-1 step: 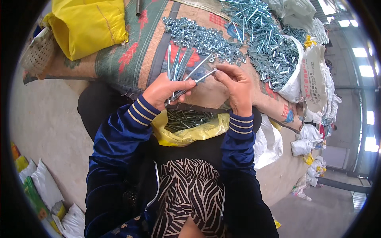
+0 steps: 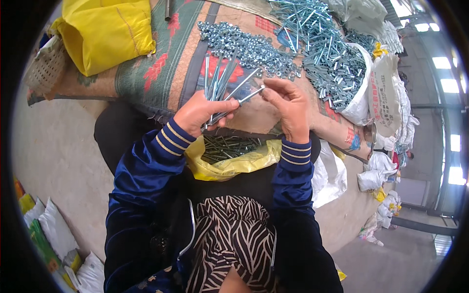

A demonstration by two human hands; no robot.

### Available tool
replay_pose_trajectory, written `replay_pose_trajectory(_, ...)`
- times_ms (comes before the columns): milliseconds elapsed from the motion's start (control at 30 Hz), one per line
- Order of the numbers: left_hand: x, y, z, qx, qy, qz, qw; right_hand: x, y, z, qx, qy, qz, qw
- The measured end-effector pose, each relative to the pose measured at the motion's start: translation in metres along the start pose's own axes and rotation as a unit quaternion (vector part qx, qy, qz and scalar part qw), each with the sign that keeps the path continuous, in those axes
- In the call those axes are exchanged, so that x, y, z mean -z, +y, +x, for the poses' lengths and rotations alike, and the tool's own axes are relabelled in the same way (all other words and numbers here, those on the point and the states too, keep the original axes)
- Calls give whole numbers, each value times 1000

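My left hand [image 2: 202, 111] is closed around a fanned bundle of long thin metal bolts [image 2: 220, 80], most of them pointing away from me. One bolt [image 2: 251, 94] slants off to the right from between its thumb and fingers. At that bolt's far end, the thumb and forefinger of my right hand [image 2: 290, 105] are pinched together. A small bright piece shows at the tip; whether it is a nut I cannot tell. Just beyond both hands, a spread of small metal nuts [image 2: 244, 46] lies on the patterned cloth-covered table [image 2: 146, 63].
Long bolts [image 2: 305, 19] and short metal sleeves [image 2: 334, 73] are heaped at the far right, beside a white sack [image 2: 383, 97]. A yellow bag [image 2: 222, 171] holding more bolts [image 2: 227, 149] sits at my lap. Far left are a yellow bag [image 2: 110, 34] and a basket [image 2: 44, 71].
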State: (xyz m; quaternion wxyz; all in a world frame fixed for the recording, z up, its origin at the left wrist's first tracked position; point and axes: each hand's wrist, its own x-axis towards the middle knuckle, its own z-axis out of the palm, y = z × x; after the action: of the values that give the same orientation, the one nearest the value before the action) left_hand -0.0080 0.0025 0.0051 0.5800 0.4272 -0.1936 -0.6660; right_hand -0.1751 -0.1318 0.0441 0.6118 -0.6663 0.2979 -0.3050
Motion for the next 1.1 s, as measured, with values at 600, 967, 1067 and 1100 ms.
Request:
replay_pose_trajectory(600,-5,-9,7,-55,74,17,996,-15,13,-8,-101,-23,107,989)
replay_pose_trajectory(967,6,-5,0,28,-26,-31,999,-3,6,-7,-72,-43,131,988)
replay_pose_trajectory(1067,3,-3,-4,-9,16,19,1000,-3,4,-7,-75,-79,54,993)
replay_pose_trajectory(1100,2,-5,-3,-9,16,19,1000,-1,-1,-3,-130,-61,-80,986)
